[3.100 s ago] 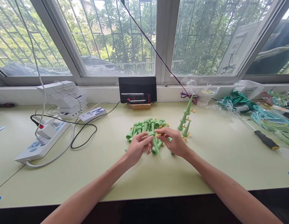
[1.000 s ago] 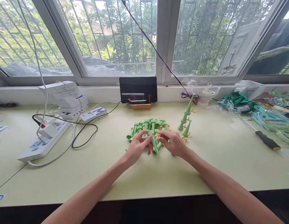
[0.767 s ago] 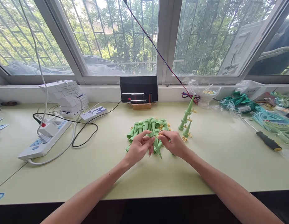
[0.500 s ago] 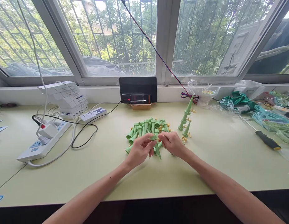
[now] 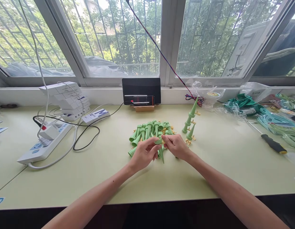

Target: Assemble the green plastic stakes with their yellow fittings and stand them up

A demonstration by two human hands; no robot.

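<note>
My left hand is closed round the wide end of a green plastic spike, whose tip points down toward me. My right hand pinches at the same wide end, fingertips pressed together on a small part I cannot make out. Just behind both hands lies a pile of green spikes mixed with small yellow pieces. To the right of the pile lie stacked green spikes with yellow pegs.
A white power strip with cables lies at the left, white boxes behind it. A phone on a wooden stand leans against a dark tablet. At the right lie a black-handled screwdriver, plastic bags and green tubing.
Both hands stayed in front of the pile. The spike in my left hand turned a little, and my right fingertips closed in on its wide end.
</note>
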